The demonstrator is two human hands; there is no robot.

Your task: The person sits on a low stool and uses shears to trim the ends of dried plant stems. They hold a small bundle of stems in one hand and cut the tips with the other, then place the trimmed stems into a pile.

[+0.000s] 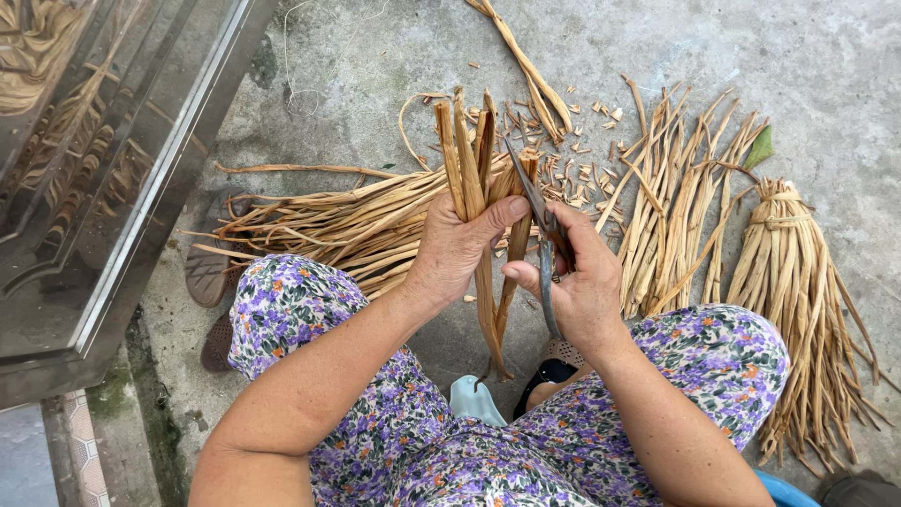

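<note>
Dried stalks (pixel 474 178) clenched in left hand (pixel 455 249); right hand (pixel 582 282) grips scissors (pixel 544 235); concrete floor (pixel 375 66).

Grey concrete floor (pixel 375 56), rough, stained. On it: loose pile of dried reed strips (pixel 338 225) at left, second loose heap (pixel 676 207) at right, tied bundle (pixel 798 282) far right, cut scraps (pixel 572 178) scattered between, twisted strand (pixel 535 80) near top, sandals (pixel 211 282) by left.

Two hands (pixel 460 249), one pair of scissors (pixel 542 235), three heaps of dried reed strips (pixel 798 282), two sandals (pixel 206 272).
</note>
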